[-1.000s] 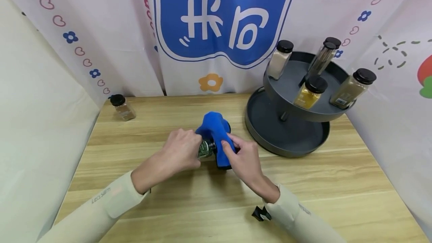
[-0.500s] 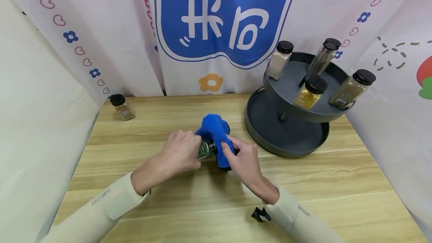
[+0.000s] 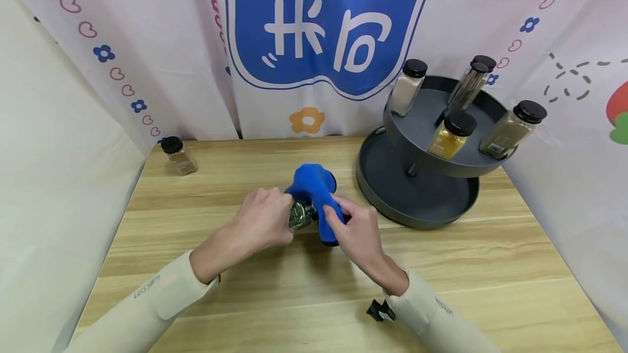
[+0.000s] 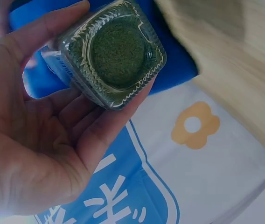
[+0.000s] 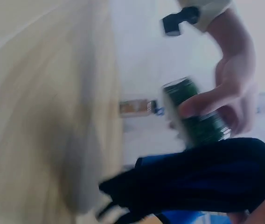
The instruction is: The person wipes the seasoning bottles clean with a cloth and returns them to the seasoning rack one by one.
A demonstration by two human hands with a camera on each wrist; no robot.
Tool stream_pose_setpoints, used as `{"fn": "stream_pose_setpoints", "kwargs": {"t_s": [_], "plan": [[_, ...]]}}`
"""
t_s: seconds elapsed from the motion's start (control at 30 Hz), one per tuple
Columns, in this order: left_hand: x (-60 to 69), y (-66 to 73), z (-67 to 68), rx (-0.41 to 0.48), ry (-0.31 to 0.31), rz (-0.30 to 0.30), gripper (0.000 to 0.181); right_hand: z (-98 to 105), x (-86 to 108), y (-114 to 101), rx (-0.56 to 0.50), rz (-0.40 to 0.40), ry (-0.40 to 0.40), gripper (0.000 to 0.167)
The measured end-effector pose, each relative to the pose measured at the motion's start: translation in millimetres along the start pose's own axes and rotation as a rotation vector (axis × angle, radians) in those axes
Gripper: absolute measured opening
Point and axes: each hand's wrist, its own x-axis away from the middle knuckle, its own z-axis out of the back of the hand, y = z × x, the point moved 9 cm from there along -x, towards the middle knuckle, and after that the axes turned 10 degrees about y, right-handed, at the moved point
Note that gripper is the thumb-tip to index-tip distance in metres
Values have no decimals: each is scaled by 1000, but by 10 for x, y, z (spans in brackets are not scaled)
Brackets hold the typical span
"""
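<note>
The left hand (image 3: 265, 218) is curled round a green-filled jar (image 3: 301, 215), and the right hand (image 3: 357, 233) pinches a blue cloth (image 3: 314, 183) between thumb and fingers. In the head view, the jar is tipped sideways above the tabletop (image 3: 294, 309), about midway between its left and right edges, neck end against the cloth. A brown-filled jar (image 3: 182, 161) stands by the far left corner; a two-tier tray (image 3: 392, 214) occupies the far right corner, black-lidded jars (image 3: 448, 140) on its upper level.

The left wrist view shows the jar's square base, thumb and fingers around it, cloth behind.

In the blurred right wrist view, the cloth's dark edge crosses the foreground, the jar tilted just beyond.
</note>
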Motion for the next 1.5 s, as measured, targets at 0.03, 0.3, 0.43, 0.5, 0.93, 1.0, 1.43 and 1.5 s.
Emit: {"fn": "stream_pose_setpoints", "kwargs": {"t_s": [0.03, 0.3, 0.43, 0.5, 0.93, 1.0, 1.43, 1.5], "plan": [[-3, -2, 20, 8, 2, 6, 40, -24, -10, 53, 19, -16, -13, 23], [-19, 6, 98, 75, 17, 2, 29, -48, -94, 280, 31, -125, -59, 22], [-17, -13, 32, 132, 25, -1, 32, -11, -121, 293, 45, -132, -57, 22], [-13, -47, -9, 178, 32, 20, 37, 14, -139, 295, 50, -125, -54, 23], [58, -371, -345, 508, 89, 155, 49, 214, -297, 309, 86, -92, -11, 23], [83, -423, -406, 583, 91, 180, 43, 218, -306, 322, 80, -98, -19, 23], [179, -558, -708, 777, 93, 205, 41, 217, -351, 381, 78, -141, -36, 24], [188, -562, -764, 785, 76, 210, 41, 211, -352, 379, 79, -146, -41, 24]]}}
